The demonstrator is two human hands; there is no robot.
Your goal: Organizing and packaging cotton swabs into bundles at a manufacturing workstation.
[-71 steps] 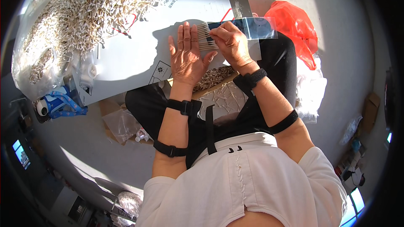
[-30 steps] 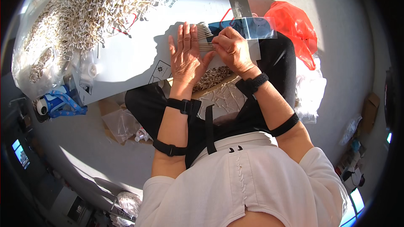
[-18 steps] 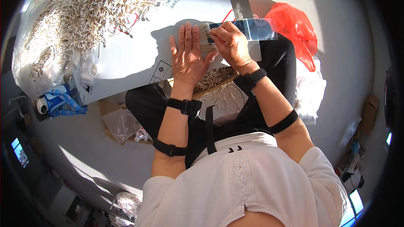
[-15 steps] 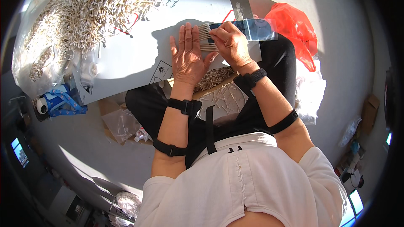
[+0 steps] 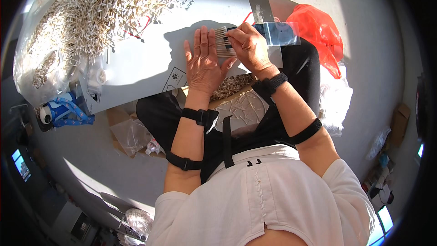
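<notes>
A row of cotton swabs point(image 5: 221, 42) lies side by side on the grey printed board point(image 5: 150, 64), between my two hands. My left hand point(image 5: 203, 66) rests flat beside the swabs' left ends, its fingers stretched out and its thumb apart. Over their right ends, my right hand point(image 5: 251, 48) is closed in a pinch. Its fingertips cover whatever they hold. A clear flat plastic sleeve point(image 5: 283, 34) with a dark part sticks out to the right from under the right hand.
Loose cotton swabs point(image 5: 104, 13) are heaped at the board's far left, by a clear plastic bag point(image 5: 27, 73). A clear tape roll point(image 5: 97, 76) sits near the left edge. A red plastic bag point(image 5: 318, 32) stands at right. Below the board is a box with more swabs point(image 5: 232, 86).
The gap in the row of swabs has narrowed, and the swabs now lie more evenly. My right hand has shifted only slightly; my left hand stays flat in nearly the same place.
</notes>
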